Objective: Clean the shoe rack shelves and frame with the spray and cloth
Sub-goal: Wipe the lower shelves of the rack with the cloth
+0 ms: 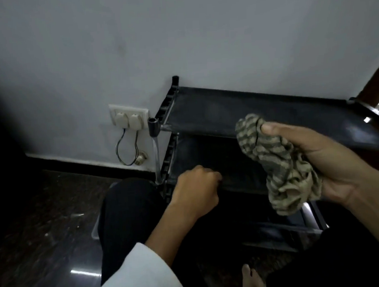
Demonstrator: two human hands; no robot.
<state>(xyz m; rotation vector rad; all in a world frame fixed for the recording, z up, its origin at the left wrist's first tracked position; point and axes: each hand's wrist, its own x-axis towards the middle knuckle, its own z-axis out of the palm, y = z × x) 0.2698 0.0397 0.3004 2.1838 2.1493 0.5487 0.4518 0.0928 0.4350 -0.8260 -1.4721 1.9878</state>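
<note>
Pale wall (177, 33) and dark polished floor (44, 218) meet behind a black shoe rack (248, 108), which stands against the wall with a socket plate (128, 119) to its left.

The right hand (331, 156) is raised in front of the rack's top shelf (293, 119). It grips a striped cloth (281, 166) bunched into a wad, thumb on top and fingers wrapped beneath. The cloth looks soft, light and limp, so it probably works best gathered like this with a flat fold pressed outward.

The left hand (198, 187) is curled into a fist at the near edge of the middle shelf (218, 161). Its fingertips are hidden, so I cannot tell whether it holds the rail or nothing.

The rack seems to be a light tube frame with thin, sheet-like shelves that would likely sag or shift under a hard wipe. Steadying it by the left corner post (154, 127) or a front rail looks sensible. No spray bottle is in view.
</note>
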